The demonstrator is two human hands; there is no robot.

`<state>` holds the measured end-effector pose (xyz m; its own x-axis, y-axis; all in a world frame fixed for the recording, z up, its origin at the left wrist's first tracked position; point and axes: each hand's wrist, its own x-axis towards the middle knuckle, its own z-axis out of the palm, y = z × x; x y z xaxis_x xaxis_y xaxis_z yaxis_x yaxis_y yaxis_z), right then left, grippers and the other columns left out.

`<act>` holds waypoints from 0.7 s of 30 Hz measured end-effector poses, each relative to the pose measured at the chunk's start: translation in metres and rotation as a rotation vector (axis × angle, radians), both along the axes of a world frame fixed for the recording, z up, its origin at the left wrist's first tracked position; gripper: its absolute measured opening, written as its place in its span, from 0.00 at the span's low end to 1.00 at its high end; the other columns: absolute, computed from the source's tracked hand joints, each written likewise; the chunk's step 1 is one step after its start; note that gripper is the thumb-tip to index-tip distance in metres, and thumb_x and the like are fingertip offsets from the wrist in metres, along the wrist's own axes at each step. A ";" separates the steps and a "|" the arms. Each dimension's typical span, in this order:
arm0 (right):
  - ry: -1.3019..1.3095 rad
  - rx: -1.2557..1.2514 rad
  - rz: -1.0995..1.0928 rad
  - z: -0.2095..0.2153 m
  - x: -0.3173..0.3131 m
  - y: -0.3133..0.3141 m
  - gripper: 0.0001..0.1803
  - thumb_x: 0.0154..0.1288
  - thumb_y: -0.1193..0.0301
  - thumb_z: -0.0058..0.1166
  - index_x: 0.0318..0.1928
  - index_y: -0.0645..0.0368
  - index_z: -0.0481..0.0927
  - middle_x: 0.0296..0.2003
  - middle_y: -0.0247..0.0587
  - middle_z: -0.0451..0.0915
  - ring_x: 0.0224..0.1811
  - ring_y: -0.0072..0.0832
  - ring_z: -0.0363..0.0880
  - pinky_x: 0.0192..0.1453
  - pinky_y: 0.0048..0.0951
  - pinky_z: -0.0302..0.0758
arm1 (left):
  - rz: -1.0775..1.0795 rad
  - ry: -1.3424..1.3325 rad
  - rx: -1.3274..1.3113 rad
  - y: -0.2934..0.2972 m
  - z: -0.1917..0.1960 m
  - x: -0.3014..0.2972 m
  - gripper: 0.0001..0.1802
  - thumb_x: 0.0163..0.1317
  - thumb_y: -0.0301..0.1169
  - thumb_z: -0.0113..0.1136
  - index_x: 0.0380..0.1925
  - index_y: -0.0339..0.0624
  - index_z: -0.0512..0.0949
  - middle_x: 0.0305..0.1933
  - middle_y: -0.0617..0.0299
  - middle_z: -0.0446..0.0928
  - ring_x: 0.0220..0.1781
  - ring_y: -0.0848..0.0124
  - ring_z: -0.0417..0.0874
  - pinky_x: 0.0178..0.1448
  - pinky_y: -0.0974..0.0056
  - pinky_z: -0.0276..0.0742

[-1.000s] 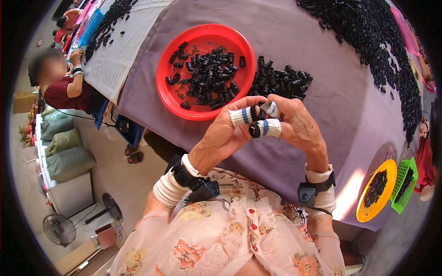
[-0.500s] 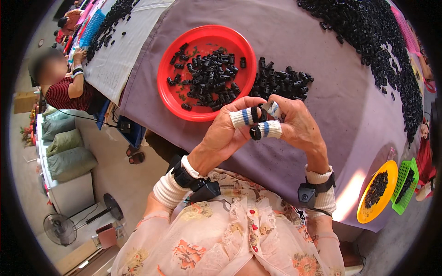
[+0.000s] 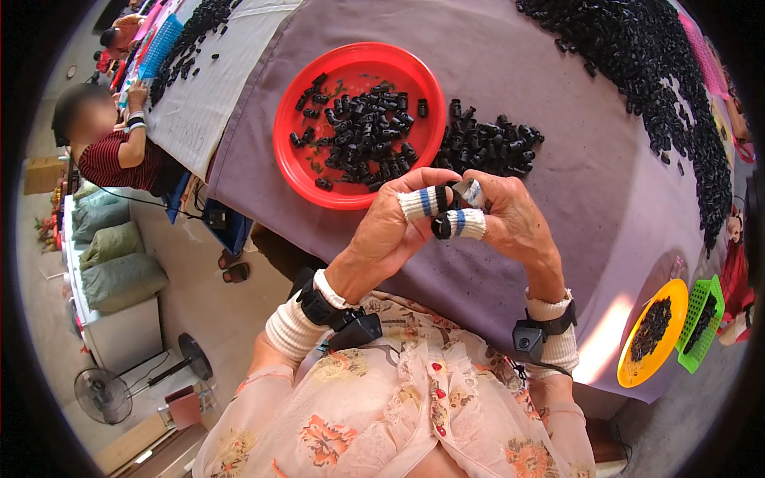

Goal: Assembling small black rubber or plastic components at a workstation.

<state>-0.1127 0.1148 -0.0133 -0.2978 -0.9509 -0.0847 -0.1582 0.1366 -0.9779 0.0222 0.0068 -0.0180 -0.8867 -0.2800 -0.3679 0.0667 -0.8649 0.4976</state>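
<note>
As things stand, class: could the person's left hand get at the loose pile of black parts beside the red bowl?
Probably yes. The left hand is pinching a small black part with the right hand, just short of the pile on the purple cloth. Nothing lies between them.

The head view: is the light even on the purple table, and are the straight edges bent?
Head view: the purple table is evenly lit, except one bright sun patch at its near edge beside the yellow bowl; fisheye distortion curves the table edges, and a black rim darkens the corners.
</note>
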 end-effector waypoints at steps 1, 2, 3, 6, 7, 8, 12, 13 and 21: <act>0.000 0.001 -0.001 -0.002 0.001 0.000 0.19 0.48 0.59 0.63 0.27 0.62 0.74 0.15 0.34 0.67 0.18 0.19 0.62 0.22 0.25 0.62 | 0.002 -0.001 -0.005 0.000 0.000 0.000 0.11 0.59 0.25 0.54 0.42 0.36 0.73 0.39 0.60 0.77 0.39 0.75 0.79 0.46 0.70 0.77; -0.039 -0.004 -0.012 -0.006 0.002 0.000 0.18 0.48 0.60 0.64 0.27 0.62 0.74 0.15 0.32 0.67 0.19 0.18 0.62 0.23 0.24 0.62 | 0.001 -0.001 -0.004 0.000 0.000 0.000 0.11 0.59 0.25 0.54 0.42 0.36 0.73 0.39 0.60 0.77 0.39 0.75 0.79 0.46 0.70 0.77; -0.078 -0.009 -0.024 -0.008 0.003 0.001 0.18 0.48 0.60 0.64 0.27 0.62 0.75 0.16 0.30 0.67 0.20 0.17 0.62 0.23 0.24 0.62 | -0.004 0.012 0.007 0.000 -0.001 0.000 0.11 0.59 0.25 0.54 0.43 0.36 0.73 0.39 0.60 0.77 0.39 0.75 0.79 0.46 0.70 0.77; -0.110 0.016 -0.021 -0.006 0.003 0.003 0.17 0.48 0.60 0.64 0.28 0.61 0.75 0.17 0.27 0.68 0.21 0.15 0.61 0.24 0.23 0.62 | -0.005 0.024 0.025 0.001 -0.001 -0.001 0.12 0.59 0.26 0.54 0.43 0.35 0.73 0.39 0.60 0.78 0.39 0.75 0.80 0.45 0.71 0.77; -0.110 0.016 -0.021 -0.005 0.003 0.002 0.17 0.48 0.60 0.64 0.28 0.61 0.75 0.17 0.27 0.68 0.21 0.15 0.61 0.24 0.23 0.62 | 0.000 0.022 0.032 0.002 -0.001 -0.001 0.12 0.59 0.26 0.54 0.43 0.35 0.73 0.39 0.60 0.78 0.39 0.76 0.80 0.45 0.71 0.77; -0.114 0.006 -0.017 -0.003 0.003 0.002 0.17 0.48 0.61 0.64 0.28 0.61 0.76 0.17 0.26 0.68 0.21 0.15 0.61 0.24 0.22 0.62 | 0.000 0.021 0.032 0.001 -0.001 0.000 0.12 0.59 0.26 0.54 0.43 0.35 0.73 0.39 0.60 0.78 0.39 0.76 0.80 0.45 0.71 0.77; -0.142 -0.001 -0.014 -0.003 0.003 0.003 0.16 0.49 0.61 0.64 0.29 0.61 0.77 0.17 0.26 0.68 0.21 0.14 0.60 0.24 0.22 0.61 | -0.006 0.010 -0.013 0.003 0.000 -0.001 0.12 0.59 0.27 0.54 0.43 0.35 0.73 0.39 0.60 0.77 0.39 0.76 0.79 0.44 0.72 0.77; -0.141 -0.001 -0.015 -0.005 0.003 0.003 0.16 0.49 0.61 0.64 0.29 0.61 0.77 0.17 0.26 0.68 0.21 0.14 0.60 0.24 0.22 0.61 | -0.004 -0.004 -0.043 0.003 0.000 -0.002 0.13 0.59 0.28 0.55 0.43 0.35 0.72 0.38 0.61 0.77 0.39 0.76 0.79 0.43 0.72 0.78; -0.104 -0.025 -0.036 -0.008 0.002 0.003 0.19 0.48 0.59 0.64 0.24 0.61 0.73 0.16 0.27 0.65 0.20 0.15 0.60 0.22 0.23 0.59 | -0.002 0.027 0.000 0.001 0.000 -0.002 0.11 0.59 0.26 0.54 0.43 0.36 0.72 0.38 0.61 0.77 0.39 0.76 0.79 0.46 0.71 0.76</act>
